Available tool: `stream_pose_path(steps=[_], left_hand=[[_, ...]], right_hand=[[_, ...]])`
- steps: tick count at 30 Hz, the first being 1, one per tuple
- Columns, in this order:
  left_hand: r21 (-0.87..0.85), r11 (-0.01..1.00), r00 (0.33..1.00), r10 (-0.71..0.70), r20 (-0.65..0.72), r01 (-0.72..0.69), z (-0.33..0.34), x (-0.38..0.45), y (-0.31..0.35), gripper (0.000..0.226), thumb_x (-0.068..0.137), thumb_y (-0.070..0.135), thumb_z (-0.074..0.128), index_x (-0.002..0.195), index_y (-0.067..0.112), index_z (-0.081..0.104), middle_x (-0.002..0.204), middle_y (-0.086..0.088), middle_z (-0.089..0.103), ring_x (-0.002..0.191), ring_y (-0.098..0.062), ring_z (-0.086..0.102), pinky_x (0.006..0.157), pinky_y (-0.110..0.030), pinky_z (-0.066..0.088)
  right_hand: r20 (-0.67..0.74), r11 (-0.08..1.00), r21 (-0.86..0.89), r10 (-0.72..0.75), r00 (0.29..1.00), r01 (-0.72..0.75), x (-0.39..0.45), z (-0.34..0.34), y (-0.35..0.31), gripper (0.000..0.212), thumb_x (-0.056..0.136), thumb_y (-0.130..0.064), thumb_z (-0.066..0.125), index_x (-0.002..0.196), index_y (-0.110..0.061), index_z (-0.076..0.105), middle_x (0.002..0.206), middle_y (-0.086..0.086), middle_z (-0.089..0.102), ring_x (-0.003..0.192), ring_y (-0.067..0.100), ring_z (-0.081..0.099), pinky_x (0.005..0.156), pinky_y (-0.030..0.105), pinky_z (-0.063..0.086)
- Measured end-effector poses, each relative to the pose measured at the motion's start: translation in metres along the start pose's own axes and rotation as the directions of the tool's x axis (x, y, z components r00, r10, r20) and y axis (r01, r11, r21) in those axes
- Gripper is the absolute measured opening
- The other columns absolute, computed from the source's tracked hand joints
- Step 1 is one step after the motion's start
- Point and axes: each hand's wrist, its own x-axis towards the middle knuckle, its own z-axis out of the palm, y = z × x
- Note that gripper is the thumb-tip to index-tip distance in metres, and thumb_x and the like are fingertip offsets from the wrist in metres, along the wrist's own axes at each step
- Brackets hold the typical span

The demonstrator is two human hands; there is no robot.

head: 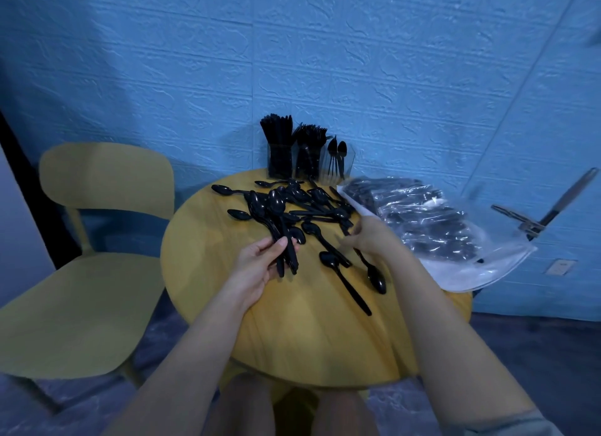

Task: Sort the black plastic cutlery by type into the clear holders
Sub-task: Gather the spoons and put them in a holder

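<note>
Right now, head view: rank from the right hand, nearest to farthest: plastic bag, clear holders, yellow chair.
From the right hand:
1. plastic bag, just to its right on the table edge.
2. clear holders, at the table's far edge by the wall.
3. yellow chair, off the table's left side.

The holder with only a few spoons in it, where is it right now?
In the head view, the spoon holder stands at the round table's far edge by the blue wall, rightmost of three, beside the fork holder.
</note>
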Motion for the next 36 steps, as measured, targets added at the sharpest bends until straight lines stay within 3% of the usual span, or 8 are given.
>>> stream_pose_path(steps=[4, 7, 10, 14, 16, 20, 25, 36], left_hand=[[0.036, 0.999, 0.999, -0.013, 0.033, 0.012, 0.001, -0.002, 0.001, 0.015, 0.092, 0.009, 0.056, 0.103, 0.006, 0.065, 0.083, -0.002, 0.074, 0.082, -0.015, 0.069, 0.080, -0.035, 0.055], [0.022, 1.000, 0.999, -0.021, 0.042, 0.020, -0.001, -0.003, 0.002, 0.013, 0.092, 0.009, 0.055, 0.101, 0.007, 0.065, 0.083, -0.002, 0.074, 0.081, -0.014, 0.069, 0.070, -0.030, 0.057], [-0.037, 0.998, 0.998, -0.041, 0.044, 0.043, -0.002, -0.003, 0.002, 0.017, 0.091, 0.008, 0.056, 0.105, 0.004, 0.064, 0.086, -0.004, 0.074, 0.081, -0.013, 0.070, 0.066, -0.026, 0.057], [-0.110, 0.992, 0.997, -0.061, 0.043, 0.066, 0.000, -0.002, 0.003, 0.013, 0.092, 0.007, 0.056, 0.100, 0.005, 0.065, 0.082, -0.005, 0.074, 0.076, -0.013, 0.070, 0.067, -0.024, 0.058], [-0.130, 0.990, 0.998, -0.060, 0.027, 0.063, 0.000, -0.002, 0.004, 0.012, 0.093, 0.007, 0.054, 0.096, 0.006, 0.065, 0.076, -0.004, 0.073, 0.071, -0.013, 0.068, 0.062, -0.022, 0.057], [-0.167, 0.985, 0.998, -0.056, -0.018, 0.052, -0.002, -0.001, 0.004, 0.013, 0.094, 0.008, 0.052, 0.092, 0.007, 0.065, 0.073, -0.002, 0.071, 0.066, -0.011, 0.066, 0.058, -0.020, 0.055], [-0.200, 0.979, 0.996, -0.058, -0.061, 0.045, -0.001, -0.001, 0.004, 0.013, 0.094, 0.010, 0.053, 0.097, 0.008, 0.065, 0.084, -0.004, 0.070, 0.075, -0.012, 0.066, 0.061, -0.020, 0.055], [-0.160, 0.986, 0.998, -0.044, -0.048, 0.036, -0.001, 0.000, 0.004, 0.012, 0.094, 0.014, 0.054, 0.101, 0.009, 0.063, 0.081, -0.002, 0.070, 0.074, -0.012, 0.065, 0.067, -0.022, 0.054]], right_hand=[[-0.144, 0.968, 0.163, -0.168, 0.975, 0.191, -0.010, -0.015, -0.010, 0.013, 0.090, -0.019, 0.062, 0.101, -0.011, 0.060, 0.087, 0.002, 0.059, 0.079, 0.018, 0.056, 0.064, 0.021, 0.045], [-0.337, 0.889, 0.230, -0.310, 0.889, 0.397, -0.022, -0.020, -0.021, 0.005, 0.092, -0.017, 0.059, 0.093, -0.014, 0.063, 0.086, 0.003, 0.065, 0.084, 0.022, 0.063, 0.065, 0.023, 0.048], [-0.525, 0.727, 0.310, -0.407, 0.748, 0.613, -0.037, -0.008, -0.031, 0.010, 0.090, -0.013, 0.061, 0.096, -0.020, 0.066, 0.089, -0.004, 0.066, 0.087, 0.014, 0.066, 0.080, 0.028, 0.054], [-0.644, 0.590, 0.023, -0.609, 0.463, 0.807, -0.054, 0.035, -0.040, 0.016, 0.089, -0.005, 0.063, 0.102, -0.008, 0.070, 0.100, 0.002, 0.068, 0.094, 0.004, 0.060, 0.087, 0.015, 0.048], [-0.608, 0.565, -0.058, -0.674, 0.420, 0.823, -0.053, 0.055, -0.038, 0.020, 0.088, -0.007, 0.063, 0.107, -0.008, 0.070, 0.106, 0.002, 0.068, 0.100, 0.008, 0.061, 0.089, 0.021, 0.050], [-0.465, 0.584, -0.066, -0.735, 0.493, 0.809, -0.050, 0.071, -0.036, 0.024, 0.092, -0.020, 0.057, 0.113, -0.012, 0.066, 0.114, -0.002, 0.064, 0.104, 0.010, 0.061, 0.088, 0.030, 0.053], [-0.335, 0.627, -0.031, -0.740, 0.583, 0.778, -0.052, 0.066, -0.038, 0.035, 0.093, -0.031, 0.055, 0.125, -0.017, 0.060, 0.124, -0.005, 0.060, 0.117, 0.006, 0.052, 0.101, 0.022, 0.041], [-0.307, 0.663, 0.284, -0.621, 0.721, 0.693, -0.043, 0.062, -0.034, 0.022, 0.093, -0.020, 0.060, 0.112, -0.017, 0.070, 0.116, -0.012, 0.062, 0.112, -0.001, 0.053, 0.099, 0.018, 0.039]])
